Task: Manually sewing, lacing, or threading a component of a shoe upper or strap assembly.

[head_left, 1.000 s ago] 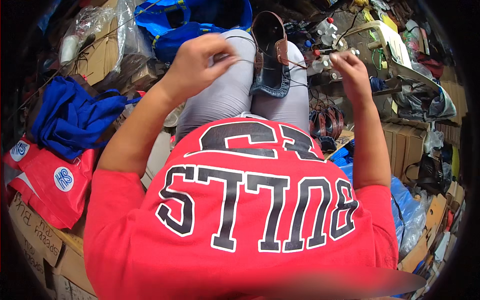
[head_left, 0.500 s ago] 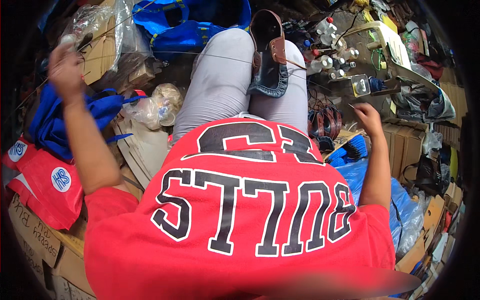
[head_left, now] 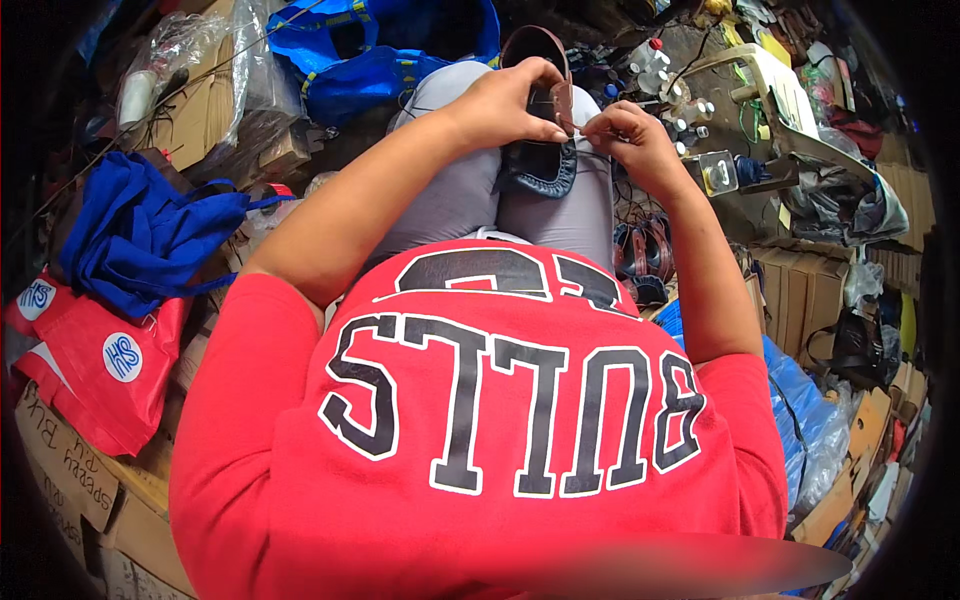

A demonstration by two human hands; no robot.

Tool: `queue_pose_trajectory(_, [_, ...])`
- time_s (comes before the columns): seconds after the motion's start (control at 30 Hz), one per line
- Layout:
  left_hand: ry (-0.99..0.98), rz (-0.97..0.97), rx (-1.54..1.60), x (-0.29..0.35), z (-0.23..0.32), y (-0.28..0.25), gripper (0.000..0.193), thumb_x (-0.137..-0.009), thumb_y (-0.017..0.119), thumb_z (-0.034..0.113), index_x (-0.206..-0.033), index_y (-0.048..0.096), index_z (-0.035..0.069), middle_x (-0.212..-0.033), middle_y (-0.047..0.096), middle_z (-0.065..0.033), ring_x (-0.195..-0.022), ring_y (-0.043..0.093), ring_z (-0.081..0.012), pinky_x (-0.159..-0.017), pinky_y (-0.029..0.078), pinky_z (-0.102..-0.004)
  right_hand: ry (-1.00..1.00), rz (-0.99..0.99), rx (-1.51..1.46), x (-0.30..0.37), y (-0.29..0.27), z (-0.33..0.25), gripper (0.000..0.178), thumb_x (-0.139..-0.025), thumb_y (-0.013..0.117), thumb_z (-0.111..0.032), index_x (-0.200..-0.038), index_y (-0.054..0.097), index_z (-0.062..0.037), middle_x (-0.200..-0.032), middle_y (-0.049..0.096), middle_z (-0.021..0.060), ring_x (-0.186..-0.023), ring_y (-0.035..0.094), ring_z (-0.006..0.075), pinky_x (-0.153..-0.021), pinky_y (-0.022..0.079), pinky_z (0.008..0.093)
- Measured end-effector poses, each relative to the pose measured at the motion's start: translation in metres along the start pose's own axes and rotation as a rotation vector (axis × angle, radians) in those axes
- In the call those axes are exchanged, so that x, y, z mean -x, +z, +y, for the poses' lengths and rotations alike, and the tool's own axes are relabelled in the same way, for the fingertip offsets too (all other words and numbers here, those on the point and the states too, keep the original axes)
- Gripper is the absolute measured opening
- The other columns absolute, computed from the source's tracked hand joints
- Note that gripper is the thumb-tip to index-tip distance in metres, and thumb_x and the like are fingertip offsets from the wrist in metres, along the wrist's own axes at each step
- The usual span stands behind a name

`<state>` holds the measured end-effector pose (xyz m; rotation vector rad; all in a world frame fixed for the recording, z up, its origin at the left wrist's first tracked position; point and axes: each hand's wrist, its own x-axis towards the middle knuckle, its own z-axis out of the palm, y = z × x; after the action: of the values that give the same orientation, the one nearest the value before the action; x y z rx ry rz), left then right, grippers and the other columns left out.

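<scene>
A shoe upper, brown at its sides with a dark, gathered end toward me, rests over my knees. My left hand reaches across it, fingers and thumb curved around its near side, gripping it. At the upper's right edge, my right hand is closed in a pinch. Something thin and pale shows at its fingertips, too small to name. Both hands work close together at the brown side panel, and the left hand hides part of the upper.
A blue bag stands beyond my knees. Bottles cluster at the far right near an upturned cream plastic frame. Blue cloth and a red bag lie left. Brown shoes sit right of my thigh.
My left hand has come in from the far left and now grips the shoe upper. My right hand has moved up and left to its edge. The line stretched across my knees is no longer taut.
</scene>
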<state>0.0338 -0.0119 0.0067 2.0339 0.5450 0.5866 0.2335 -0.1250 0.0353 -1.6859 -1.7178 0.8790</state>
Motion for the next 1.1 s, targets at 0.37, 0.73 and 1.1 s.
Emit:
queue_pose_trajectory(0.37, [-0.014, -0.271, -0.076, -0.019, -0.013, 0.005, 0.031, -0.067, 0.079, 0.022, -0.095, 0.07, 0.012, -0.092, 0.057, -0.0056, -0.095, 0.055, -0.0205, -0.085, 0.043, -0.0299, 0.03, -0.014, -0.144, 0.005, 0.014, 0.027, 0.013, -0.074, 0.07, 0.0, -0.087, 0.069, -0.0048, -0.085, 0.059, 0.001, -0.081, 0.057, 0.0098, -0.074, 0.047, 0.0232])
queue_pose_trajectory(0.73, [-0.025, -0.488, -0.135, -0.015, -0.004, 0.003, 0.023, -0.079, 0.068, 0.012, -0.102, 0.069, 0.009, -0.095, 0.055, -0.0059, -0.095, 0.057, -0.0216, -0.085, 0.043, -0.0305, -0.148, 0.106, 0.238, 0.026, 0.023, -0.003, 0.022, -0.071, 0.064, 0.002, -0.089, 0.069, -0.0098, -0.081, 0.058, 0.0091, -0.074, 0.062, 0.0235, -0.068, 0.05, 0.0302])
queue_pose_trajectory(1.1, [0.142, -0.31, -0.237, -0.023, -0.019, 0.008, 0.022, -0.067, 0.073, 0.007, -0.088, 0.069, 0.008, -0.089, 0.058, -0.0088, -0.087, 0.058, -0.0274, -0.079, 0.047, -0.0337, -0.229, -0.126, 0.829, 0.004, 0.025, -0.04, 0.011, -0.077, 0.053, -0.004, -0.08, 0.064, -0.0051, -0.084, 0.057, 0.015, -0.081, 0.06, 0.0316, -0.072, 0.048, 0.0406])
